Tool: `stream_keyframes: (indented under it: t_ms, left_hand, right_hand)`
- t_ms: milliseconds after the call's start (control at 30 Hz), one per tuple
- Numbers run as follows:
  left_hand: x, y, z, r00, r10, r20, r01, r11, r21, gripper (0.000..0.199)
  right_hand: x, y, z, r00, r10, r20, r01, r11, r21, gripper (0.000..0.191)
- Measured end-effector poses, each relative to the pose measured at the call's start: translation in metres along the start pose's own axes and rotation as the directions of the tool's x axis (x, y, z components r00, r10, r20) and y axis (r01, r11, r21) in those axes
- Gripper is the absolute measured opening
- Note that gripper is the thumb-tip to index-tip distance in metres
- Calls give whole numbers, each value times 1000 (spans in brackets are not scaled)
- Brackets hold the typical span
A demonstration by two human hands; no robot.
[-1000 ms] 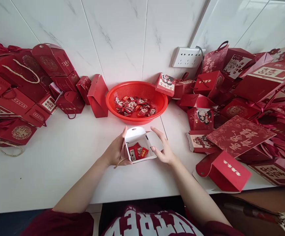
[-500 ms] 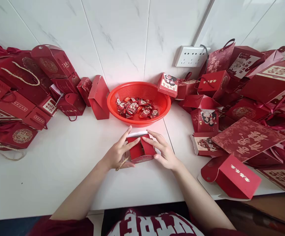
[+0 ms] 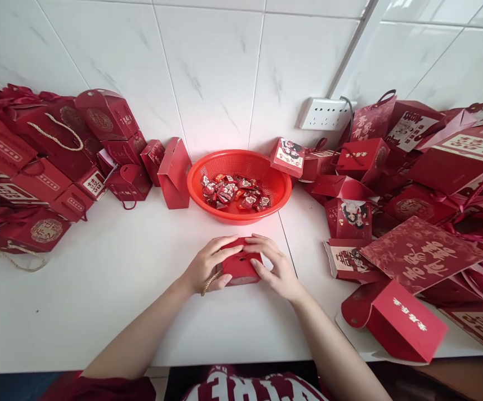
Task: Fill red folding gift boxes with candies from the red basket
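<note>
A small red gift box [image 3: 242, 268] rests on the white tabletop, its top flaps folded inward and together. My left hand [image 3: 208, 264] grips its left side, fingers over the top and thumb at the front edge. A twisted gold cord [image 3: 210, 282] hangs out beside that hand. On the box's right side, my right hand [image 3: 275, 266] has its fingers over the top and its thumb on the near flap. Just behind the box stands a red plastic basket [image 3: 240, 218] with wrapped candies [image 3: 227, 192] in it.
Stacked red gift boxes [image 3: 46, 179] fill the left side. A larger heap of red boxes and bags [image 3: 425, 253] covers the right, one open red box [image 3: 407, 316] nearest me. A power strip [image 3: 325, 114] is on the tiled wall behind.
The box's flaps, raised and parted before, are now folded down over its opening. My fingers have moved inward with them. The whole view has shifted slightly.
</note>
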State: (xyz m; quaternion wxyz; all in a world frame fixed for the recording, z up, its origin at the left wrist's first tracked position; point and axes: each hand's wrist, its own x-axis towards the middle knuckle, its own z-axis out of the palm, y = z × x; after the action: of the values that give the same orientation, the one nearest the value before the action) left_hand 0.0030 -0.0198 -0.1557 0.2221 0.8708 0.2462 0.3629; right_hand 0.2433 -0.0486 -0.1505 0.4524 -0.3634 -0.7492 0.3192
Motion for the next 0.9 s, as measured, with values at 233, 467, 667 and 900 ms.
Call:
stream_keyframes:
  t_ms: [233, 467, 667, 900]
  left_hand:
    - [-14, 13, -5, 991, 117, 66, -130, 959, 251, 56]
    - [-43, 44, -4, 999, -42, -13, 43, 887, 460, 59]
    - [-61, 47, -58, 912, -132, -389, 332, 795, 507, 57]
    - [-30, -10, -222, 640, 183, -746, 588, 509, 629, 55]
  right_hand:
    - [3, 1, 5, 1000, 22, 21, -23, 998, 51, 20]
    - [-3, -3, 11, 999, -28, -25, 29, 1000, 12, 23]
    - [-9, -8, 8, 995, -91, -32, 88, 993, -80, 39]
    - [-11, -14, 11, 987, -157, -18, 154, 982, -109, 42]
